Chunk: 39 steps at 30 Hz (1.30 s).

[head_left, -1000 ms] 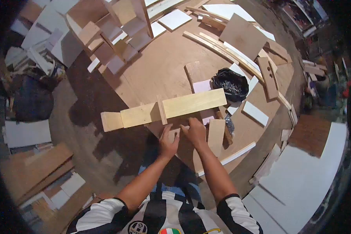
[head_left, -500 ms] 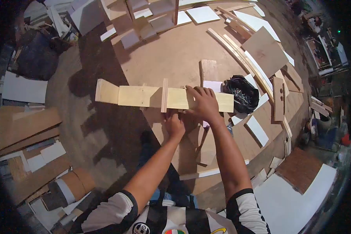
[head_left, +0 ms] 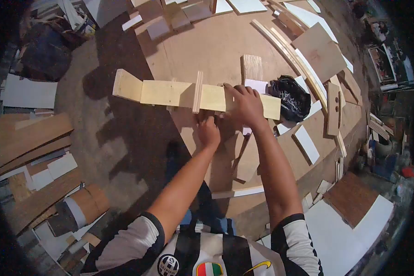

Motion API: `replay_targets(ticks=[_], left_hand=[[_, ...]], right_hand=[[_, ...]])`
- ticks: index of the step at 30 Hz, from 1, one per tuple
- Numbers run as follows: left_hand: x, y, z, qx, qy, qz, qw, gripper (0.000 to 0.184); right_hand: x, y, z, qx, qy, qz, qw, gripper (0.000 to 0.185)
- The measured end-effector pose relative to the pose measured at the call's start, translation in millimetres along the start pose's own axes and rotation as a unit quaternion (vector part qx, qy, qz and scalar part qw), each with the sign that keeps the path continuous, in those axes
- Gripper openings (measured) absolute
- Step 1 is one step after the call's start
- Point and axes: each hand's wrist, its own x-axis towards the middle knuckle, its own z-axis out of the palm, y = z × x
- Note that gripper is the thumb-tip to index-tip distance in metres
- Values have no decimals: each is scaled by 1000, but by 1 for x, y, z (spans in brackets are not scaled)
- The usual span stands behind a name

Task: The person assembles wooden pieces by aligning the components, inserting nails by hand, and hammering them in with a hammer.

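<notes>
A long pale wooden board (head_left: 168, 93) stretches across the middle of the view, its left end past the worktable's edge. An end piece (head_left: 128, 85) stands angled at its left end, and a narrow plywood strip (head_left: 198, 92) stands crosswise near its middle. Over the right part of the board lies my right hand (head_left: 247, 105), fingers on top, gripping it. My left hand (head_left: 209, 131) is at the near edge, just below the crosswise strip, with curled fingers. What those fingers hold is partly hidden under the board.
A black plastic bag (head_left: 290, 97) of what look like nails or screws sits beside the board's right end. Wood offcuts and white panels (head_left: 306, 145) lie about the worktable (head_left: 184, 55). More boards (head_left: 32, 135) are stacked on the floor at left.
The view has shifted, so the table and bag appear higher. The board's left end has risen more than its right, leaving it more slanted. Both hands keep their places on it.
</notes>
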Motion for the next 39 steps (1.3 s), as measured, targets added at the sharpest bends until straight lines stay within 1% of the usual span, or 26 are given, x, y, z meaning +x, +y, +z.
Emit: replay_targets(ticks=[2,4,7,9,10,11,12,13,16,17,19,20,22,25,28,30,31,33,34,35,36,37,38,39], left_hand=[[4,-10,16,-18,3,-1,1000,16],[2,-10,16,-37,10,-2,999,15],[4,-12,16,-14,41,32,999,18],[9,-21,28,-25,-26,-5,999,23],[10,-27,37,-25,-26,-6,999,23],[10,-34,46,-37,20,28,999,25],[10,-35,48,-43,43,45,997,27],[10,-37,51,-49,65,62,995,28],[11,-36,50,-87,35,38,995,30],[11,-36,48,-79,-7,13,997,32],[10,-31,40,-70,-48,-13,996,35],[8,-29,35,-74,-17,9,997,36],[8,-32,42,-77,15,32,996,38],[11,-39,55,-103,48,46,992,42],[10,-43,57,-89,20,43,995,44],[11,-43,56,-100,9,28,995,48],[12,-42,54,-103,6,24,994,49],[11,-35,43,-158,39,34,986,45],[10,-25,29,-176,51,38,982,43],[6,-14,15,-101,-1,12,995,37],[6,-15,17,-63,-27,-3,998,35],[7,-18,20,-24,-54,-16,998,32],[11,-36,46,-2,6,8,1000,22],[13,-42,51,9,36,19,999,20]], right_hand=[[2,6,7,-6,2,-1,1000,96],[1,2,4,-14,6,-5,1000,97],[2,-2,-1,-6,-17,13,1000,98],[4,-2,1,-18,-19,29,999,97],[4,-4,-1,-18,-19,28,999,97],[3,-5,-4,-16,-15,20,1000,89],[3,-5,-5,-14,-11,12,1000,81],[3,-3,-2,-14,-11,12,1000,81],[2,1,4,-19,-1,9,1000,83],[1,1,3,-12,-5,9,1000,84],[-1,-3,-3,-4,-8,9,1000,85],[-1,-5,-5,-4,-11,10,1000,86],[-1,-5,-6,-4,-14,10,1000,87],[-1,-5,-4,-10,-17,13,1000,87],[-1,-4,-1,-13,-17,16,1000,86],[1,0,8,-31,-28,35,999,99],[0,1,11,-31,-27,34,999,99],[-5,-1,15,-49,14,25,998,100],[-7,-5,14,-49,17,23,998,100],[-12,-10,12,-50,51,35,997,99],[-18,-16,11,-51,81,48,994,98],[-23,-21,10,-50,82,47,994,98],[-29,-26,10,-37,110,59,991,94],[-37,-31,11,-25,138,71,988,91]])
